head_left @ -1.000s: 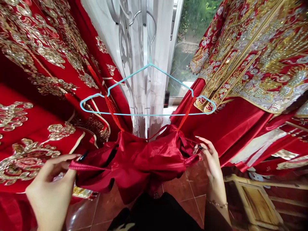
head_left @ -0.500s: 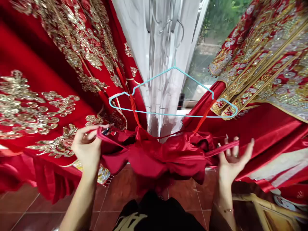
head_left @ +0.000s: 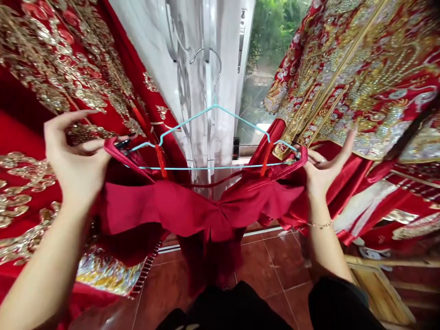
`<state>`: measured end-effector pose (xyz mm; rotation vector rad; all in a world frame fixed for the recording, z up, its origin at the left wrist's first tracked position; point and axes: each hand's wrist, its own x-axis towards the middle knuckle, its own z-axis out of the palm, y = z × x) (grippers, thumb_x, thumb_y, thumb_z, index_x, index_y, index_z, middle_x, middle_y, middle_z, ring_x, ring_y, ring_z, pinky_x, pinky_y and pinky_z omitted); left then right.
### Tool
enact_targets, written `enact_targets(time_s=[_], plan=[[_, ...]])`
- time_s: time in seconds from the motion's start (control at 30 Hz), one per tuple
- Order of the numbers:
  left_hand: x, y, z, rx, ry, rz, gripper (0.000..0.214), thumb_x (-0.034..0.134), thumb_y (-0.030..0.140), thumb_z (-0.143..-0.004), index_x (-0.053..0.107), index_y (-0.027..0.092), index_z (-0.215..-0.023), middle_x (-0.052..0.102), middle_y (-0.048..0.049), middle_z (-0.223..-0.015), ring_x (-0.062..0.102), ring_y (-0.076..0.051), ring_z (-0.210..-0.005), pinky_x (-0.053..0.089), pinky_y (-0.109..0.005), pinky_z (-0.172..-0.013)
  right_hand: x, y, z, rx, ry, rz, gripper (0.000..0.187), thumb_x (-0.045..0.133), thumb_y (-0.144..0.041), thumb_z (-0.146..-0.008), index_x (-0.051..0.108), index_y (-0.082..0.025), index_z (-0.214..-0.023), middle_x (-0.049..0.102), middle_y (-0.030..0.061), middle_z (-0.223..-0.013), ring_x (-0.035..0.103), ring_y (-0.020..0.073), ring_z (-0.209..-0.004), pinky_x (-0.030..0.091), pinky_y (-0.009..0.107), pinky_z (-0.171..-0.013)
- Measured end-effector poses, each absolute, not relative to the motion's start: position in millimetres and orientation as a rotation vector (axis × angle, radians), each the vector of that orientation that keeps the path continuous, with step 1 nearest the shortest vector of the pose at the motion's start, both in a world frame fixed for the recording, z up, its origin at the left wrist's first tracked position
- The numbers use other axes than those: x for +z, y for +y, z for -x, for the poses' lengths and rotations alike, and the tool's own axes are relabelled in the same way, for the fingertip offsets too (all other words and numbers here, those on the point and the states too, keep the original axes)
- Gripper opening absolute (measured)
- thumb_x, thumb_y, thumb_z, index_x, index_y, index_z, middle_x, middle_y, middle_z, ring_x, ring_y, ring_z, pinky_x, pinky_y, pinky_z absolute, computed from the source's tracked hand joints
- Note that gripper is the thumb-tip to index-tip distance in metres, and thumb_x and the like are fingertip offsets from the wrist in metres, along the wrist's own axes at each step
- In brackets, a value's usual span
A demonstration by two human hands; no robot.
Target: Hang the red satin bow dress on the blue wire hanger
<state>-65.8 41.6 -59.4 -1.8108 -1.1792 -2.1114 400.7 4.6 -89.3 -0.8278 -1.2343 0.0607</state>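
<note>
A plain red satin garment (head_left: 192, 211) hangs by thin red loops from a light blue wire hanger (head_left: 213, 137), whose metal hook sits on a window fitting above. My left hand (head_left: 77, 158) pinches the garment's left strap at the hanger's left end. My right hand (head_left: 323, 167) pinches the right strap at the hanger's right end, with its other fingers spread. Both straps are pulled up level with the hanger's bar.
Red robes with heavy gold and silver embroidery hang close on the left (head_left: 51, 91) and right (head_left: 360, 82). A white sheer curtain (head_left: 206, 68) and a window lie straight ahead. Red tile floor (head_left: 275, 270) is below, with a wooden piece of furniture (head_left: 378, 288) at lower right.
Both hands have risen, lifting the garment's straps from waist level up to the ends of the hanger. The garment's top edge is now stretched out wide.
</note>
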Motion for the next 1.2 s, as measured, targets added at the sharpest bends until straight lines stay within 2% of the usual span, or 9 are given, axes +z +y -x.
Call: enact_targets(time_s=[0.1,0.27,0.43,0.53,0.63,0.77,0.93,1.1,1.2], plan=[[-43,47,58,-2.046,-1.279,2.194,0.096,0.096,0.052,-0.053,0.054,0.011,-0.129,0.061,-0.0125,-0.125,0.076,-0.030,-0.097,0.061,-0.059,-0.087,-70,1,-395,0.123,-1.394,0.787,0.101,0.085,-0.032,-0.074,0.026,-0.044,-0.156,-0.004,0.0001,-0.172,0.073,0.0205,-0.099,0.061,0.042,-0.094],[-25,53,39,-1.938,-1.330,2.526,0.094,0.092,0.050,-0.062,0.051,0.009,-0.136,0.072,-0.0067,-0.098,0.076,-0.016,-0.074,0.064,-0.030,-0.067,-40,5,-388,0.214,-1.585,0.793,0.106,0.089,-0.029,-0.065,0.033,-0.040,-0.154,0.027,0.0050,-0.167,0.073,0.0188,-0.097,0.062,0.034,-0.086],[-24,77,48,-1.160,-1.509,2.849,0.043,0.073,0.036,-0.086,0.064,0.006,-0.115,0.071,0.0000,-0.083,0.065,-0.007,-0.064,0.056,-0.018,-0.060,-30,11,-392,0.333,-1.722,0.811,0.051,0.073,-0.027,-0.080,0.061,-0.026,-0.131,0.072,0.0070,-0.120,0.073,0.0171,-0.092,0.058,0.032,-0.085],[-24,74,68,-0.800,-1.603,2.801,0.043,0.071,0.044,-0.085,0.068,0.007,-0.107,0.071,0.0012,-0.081,0.064,-0.010,-0.067,0.060,-0.028,-0.072,-42,5,-398,0.248,-1.808,0.889,0.034,0.064,-0.022,-0.088,0.068,-0.023,-0.121,0.071,0.0093,-0.115,0.069,0.0171,-0.105,0.054,0.036,-0.098],[-29,38,82,-1.017,-1.392,2.632,0.065,0.065,0.062,-0.085,0.064,0.009,-0.123,0.071,-0.0077,-0.111,0.068,-0.021,-0.097,0.056,-0.046,-0.093,-64,-7,-406,-0.091,-1.713,0.932,0.033,0.065,-0.021,-0.086,0.071,-0.025,-0.119,0.065,0.0113,-0.124,0.061,0.0224,-0.119,0.052,0.044,-0.103],[-50,-29,79,-1.173,-1.153,2.211,0.037,0.060,0.047,-0.094,0.069,0.018,-0.117,0.067,-0.0096,-0.122,0.061,-0.027,-0.118,0.041,-0.054,-0.112,-90,-27,-422,-0.219,-1.558,0.870,0.029,0.064,-0.025,-0.088,0.072,-0.030,-0.115,0.070,0.0084,-0.107,0.068,0.0230,-0.088,0.058,0.044,-0.080],[-74,-58,73,-0.907,-1.241,2.469,0.029,0.049,0.044,-0.099,0.070,0.032,-0.114,0.070,-0.0021,-0.121,0.067,-0.024,-0.108,0.051,-0.037,-0.096,-91,-33,-433,-0.052,-2.083,0.967,0.021,0.061,-0.029,-0.091,0.072,-0.024,-0.108,0.075,0.0078,-0.104,0.071,0.0200,-0.083,0.059,0.035,-0.075],[-68,-36,84,-0.784,-1.472,2.814,0.036,0.047,0.051,-0.096,0.069,0.023,-0.092,0.073,-0.0048,-0.095,0.069,-0.021,-0.086,0.053,-0.031,-0.080,-86,-8,-444,-0.024,-2.354,1.167,0.029,0.055,-0.040,-0.096,0.069,-0.022,-0.112,0.073,0.0122,-0.116,0.068,0.0249,-0.110,0.053,0.040,-0.100],[-61,-27,90,-0.747,-1.484,2.966,0.047,0.046,0.060,-0.094,0.062,0.021,-0.073,0.068,-0.0056,-0.078,0.060,-0.017,-0.068,0.050,-0.029,-0.067,-89,6,-453,-0.022,-2.438,1.270,0.039,0.049,-0.055,-0.096,0.068,-0.023,-0.108,0.070,0.0148,-0.119,0.068,0.0282,-0.112,0.052,0.043,-0.099]])
